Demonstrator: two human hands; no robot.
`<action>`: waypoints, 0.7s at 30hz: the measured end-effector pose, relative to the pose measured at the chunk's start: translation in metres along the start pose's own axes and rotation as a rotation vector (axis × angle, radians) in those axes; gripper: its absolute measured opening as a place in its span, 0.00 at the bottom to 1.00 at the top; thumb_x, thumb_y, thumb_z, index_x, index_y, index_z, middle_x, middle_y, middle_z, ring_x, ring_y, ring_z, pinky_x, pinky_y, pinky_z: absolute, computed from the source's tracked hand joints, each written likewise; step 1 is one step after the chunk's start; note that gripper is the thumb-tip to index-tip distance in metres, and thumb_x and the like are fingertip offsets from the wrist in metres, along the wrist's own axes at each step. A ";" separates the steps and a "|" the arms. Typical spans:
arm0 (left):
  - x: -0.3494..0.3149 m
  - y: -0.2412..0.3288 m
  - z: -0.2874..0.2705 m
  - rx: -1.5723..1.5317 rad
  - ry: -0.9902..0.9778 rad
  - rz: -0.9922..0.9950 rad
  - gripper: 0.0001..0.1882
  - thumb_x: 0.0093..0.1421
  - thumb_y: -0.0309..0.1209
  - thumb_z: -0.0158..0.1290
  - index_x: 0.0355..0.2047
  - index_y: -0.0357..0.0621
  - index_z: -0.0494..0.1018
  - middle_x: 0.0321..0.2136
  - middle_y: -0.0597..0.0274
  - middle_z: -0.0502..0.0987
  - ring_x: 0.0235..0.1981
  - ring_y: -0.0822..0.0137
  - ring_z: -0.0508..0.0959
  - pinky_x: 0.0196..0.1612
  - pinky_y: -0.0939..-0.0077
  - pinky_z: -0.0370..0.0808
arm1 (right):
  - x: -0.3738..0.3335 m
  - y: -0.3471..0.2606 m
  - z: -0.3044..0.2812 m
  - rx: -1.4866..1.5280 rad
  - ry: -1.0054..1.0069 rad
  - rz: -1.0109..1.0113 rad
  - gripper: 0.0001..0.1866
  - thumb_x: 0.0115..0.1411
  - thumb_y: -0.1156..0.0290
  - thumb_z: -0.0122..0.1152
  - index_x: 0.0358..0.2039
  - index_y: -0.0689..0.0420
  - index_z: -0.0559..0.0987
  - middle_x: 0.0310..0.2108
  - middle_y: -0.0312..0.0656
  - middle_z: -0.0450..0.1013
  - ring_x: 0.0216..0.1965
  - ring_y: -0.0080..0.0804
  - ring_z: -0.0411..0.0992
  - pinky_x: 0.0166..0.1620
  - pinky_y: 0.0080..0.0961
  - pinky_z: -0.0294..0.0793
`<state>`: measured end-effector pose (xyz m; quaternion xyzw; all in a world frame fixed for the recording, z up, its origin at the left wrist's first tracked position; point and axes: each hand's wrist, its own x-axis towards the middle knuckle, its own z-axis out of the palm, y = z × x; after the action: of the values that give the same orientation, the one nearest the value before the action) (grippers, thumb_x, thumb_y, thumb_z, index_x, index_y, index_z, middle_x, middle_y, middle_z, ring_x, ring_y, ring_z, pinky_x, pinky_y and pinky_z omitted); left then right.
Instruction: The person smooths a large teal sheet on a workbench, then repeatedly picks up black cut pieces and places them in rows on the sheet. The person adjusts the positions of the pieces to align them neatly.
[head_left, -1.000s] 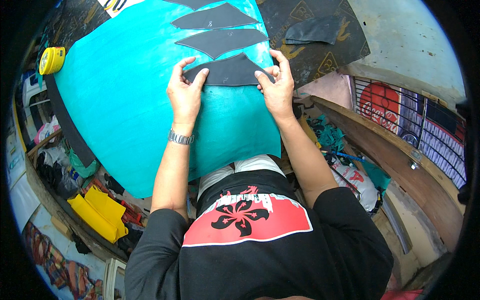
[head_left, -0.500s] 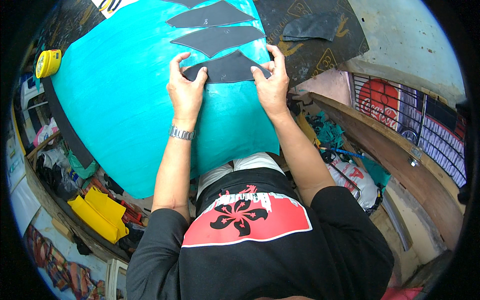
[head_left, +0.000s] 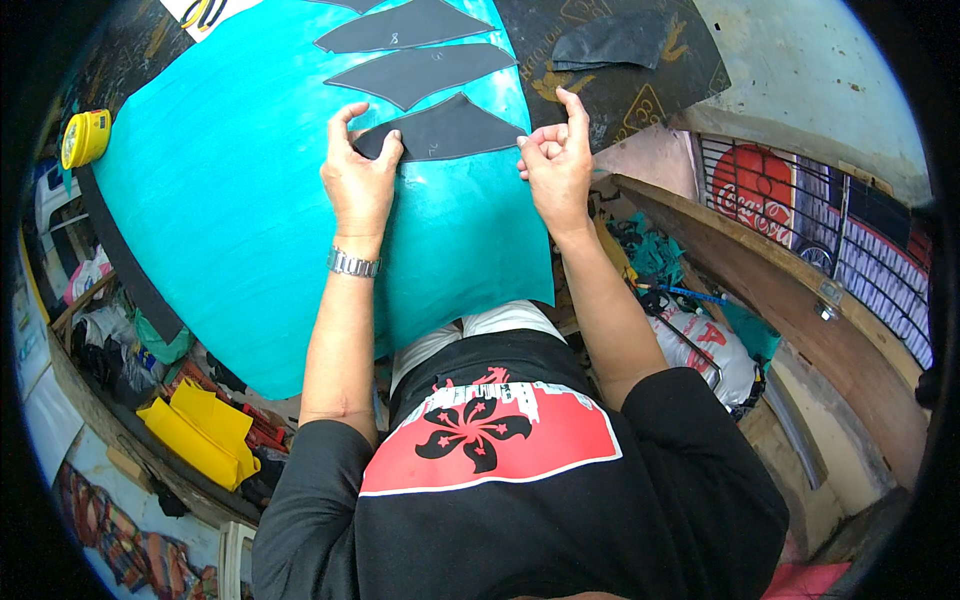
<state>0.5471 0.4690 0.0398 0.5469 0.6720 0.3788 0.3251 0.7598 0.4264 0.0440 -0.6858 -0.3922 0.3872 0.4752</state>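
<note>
Teal sheet (head_left: 230,220), with the nearest black panel (head_left: 440,132) lying on it, spreads from ten to twelve o'clock of my torso. A dark patterned board (head_left: 690,75) shows past its edge at one o'clock. The panel sits at twelve, close to the sheet's right edge. A middle panel (head_left: 425,75), a far panel (head_left: 395,27) and a fourth panel (head_left: 352,4), cut by the frame, lie beyond it.

Left hand (head_left: 362,190): half open, thumb on the panel's nine o'clock end, index finger arched outside it; no firm grip evident. Right hand (head_left: 560,175): index finger raised clear, thumb and folded fingers at the panel's three o'clock tip; I cannot tell whether they pinch it.

Change noted: half a second ago my right thumb lay on the panel's face; it has since drawn out to the tip. In my judgement, the left hand now does most of the steadying, and the right end lies largely uncovered.

Yellow tub (head_left: 86,139): ten o'clock, beside the sheet. Metal watch (head_left: 353,262): left wrist.
</note>
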 end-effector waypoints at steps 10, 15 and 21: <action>0.001 0.000 -0.001 0.056 -0.023 -0.013 0.26 0.51 0.30 0.65 0.51 0.49 0.72 0.27 0.54 0.79 0.29 0.58 0.82 0.35 0.65 0.78 | 0.004 -0.002 0.010 -0.396 0.049 -0.127 0.39 0.51 0.84 0.59 0.65 0.56 0.61 0.31 0.44 0.71 0.27 0.35 0.73 0.34 0.33 0.76; 0.001 -0.001 0.000 0.144 -0.011 0.044 0.28 0.50 0.32 0.66 0.52 0.53 0.71 0.27 0.54 0.79 0.30 0.53 0.82 0.35 0.61 0.78 | 0.001 -0.030 0.020 -0.651 0.049 -0.585 0.38 0.51 0.74 0.64 0.64 0.56 0.65 0.54 0.52 0.67 0.56 0.50 0.66 0.56 0.44 0.65; 0.005 -0.004 -0.005 0.053 -0.001 0.042 0.26 0.52 0.28 0.66 0.52 0.49 0.72 0.24 0.60 0.78 0.26 0.68 0.80 0.30 0.70 0.77 | -0.014 -0.015 0.064 -0.679 -0.567 -0.686 0.43 0.63 0.38 0.47 0.71 0.51 0.56 0.69 0.48 0.56 0.71 0.46 0.50 0.69 0.59 0.42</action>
<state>0.5400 0.4722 0.0387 0.5696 0.6700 0.3673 0.3028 0.6939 0.4398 0.0444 -0.5025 -0.8080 0.2317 0.2025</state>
